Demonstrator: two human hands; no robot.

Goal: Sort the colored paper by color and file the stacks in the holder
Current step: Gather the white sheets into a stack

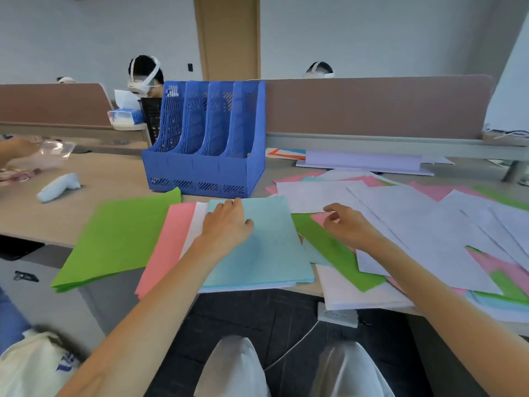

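A light blue stack (266,253) lies at the desk's front edge, over white (197,222) and pink stacks (169,247). My left hand (227,227) rests flat on the blue stack, fingers straight. A green stack (120,239) lies to the left. My right hand (347,224) hovers with loosely curled fingers over a pink sheet (322,217) and a green sheet (335,250) at the edge of the mixed pile (415,224); I cannot tell whether it touches the pink sheet. The blue four-slot holder (206,141) stands behind, apparently empty.
The unsorted white, pink, green and blue sheets spread over the right half of the desk. A white controller (58,187) lies at left, a person's hand with a clear container (54,149) beyond. A partition (372,107) closes the back. More paper (363,161) lies behind.
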